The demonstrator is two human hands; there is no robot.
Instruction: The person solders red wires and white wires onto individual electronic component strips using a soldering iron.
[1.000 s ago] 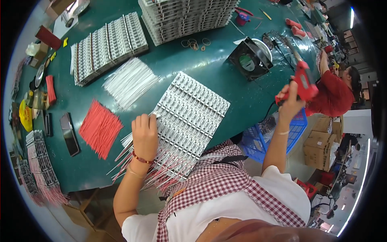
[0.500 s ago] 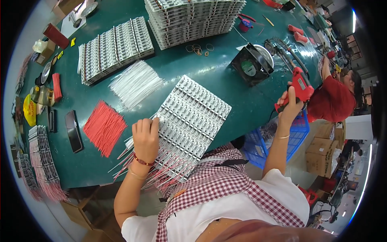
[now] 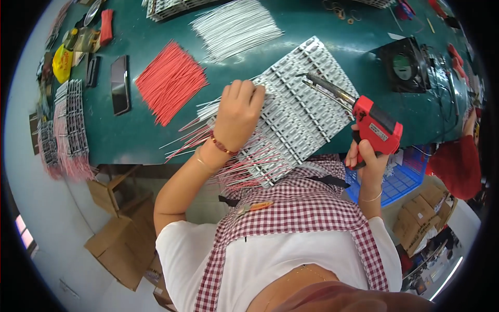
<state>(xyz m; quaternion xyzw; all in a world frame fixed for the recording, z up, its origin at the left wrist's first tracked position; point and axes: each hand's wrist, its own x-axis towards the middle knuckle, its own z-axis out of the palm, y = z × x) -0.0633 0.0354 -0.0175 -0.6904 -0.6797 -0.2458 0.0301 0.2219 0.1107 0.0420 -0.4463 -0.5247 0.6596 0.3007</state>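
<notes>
My right hand [image 3: 368,155] is wrapped round the grip of a red and black soldering gun [image 3: 375,125]. The gun's long tip points left over a panel of silvery metal parts [image 3: 304,99] set in rows. My left hand [image 3: 239,110] rests on the panel's left part with its fingers curled down and closed; their tips and whatever they grip are hidden. Red and white wires [image 3: 254,165] stick out from the panel's near left side, beneath my left wrist. The panel lies tilted at the table's front edge, close to my checked apron [image 3: 291,208].
Red wires [image 3: 171,80] and white wires [image 3: 236,28] lie in piles beyond my left hand. A phone [image 3: 120,86] is farther left, near wired panels [image 3: 70,122]. A black fan [image 3: 404,65] stands at the right. Below it is a blue basket [image 3: 397,179]; a person in red [image 3: 456,169] is beyond.
My right hand has brought the soldering gun leftward from beside the table to over the panel. My left hand stays at the panel's left part. The view has tipped down toward me.
</notes>
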